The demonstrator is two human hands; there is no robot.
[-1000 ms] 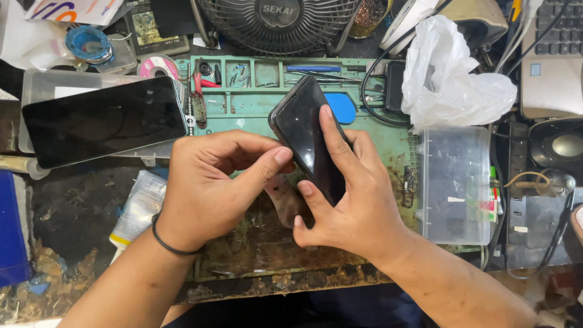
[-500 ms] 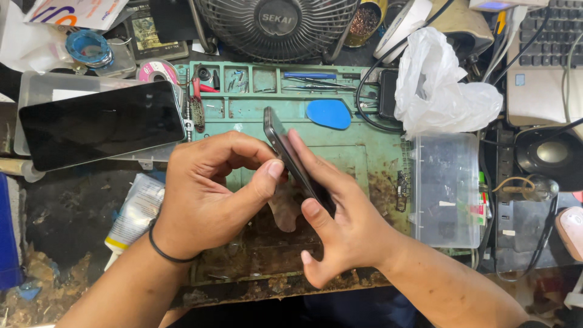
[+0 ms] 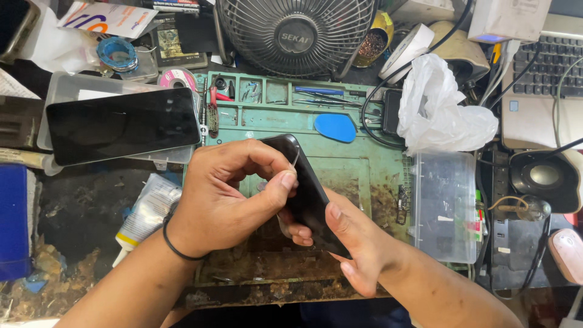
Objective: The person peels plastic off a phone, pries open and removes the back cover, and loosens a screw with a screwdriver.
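A black smartphone (image 3: 306, 188) is held on edge above the green work mat (image 3: 358, 176). My right hand (image 3: 352, 243) grips it from below, thumb on its side. My left hand (image 3: 228, 194), with a black band on the wrist, pinches at the phone's near edge, thumb and fingers close to a thin clear pick. A blue plastic pick (image 3: 335, 127) lies on the mat behind the phone.
A second black phone (image 3: 121, 124) rests on a clear box at left. A fan (image 3: 297, 33) stands at the back. A white plastic bag (image 3: 440, 109), a clear parts box (image 3: 446, 206), a laptop (image 3: 540, 79), a white tube (image 3: 146, 209) and tape rolls surround the mat.
The phone has been turned from facing me to nearly edge-on and lowered toward the mat. My left hand's fingers moved onto its near edge.
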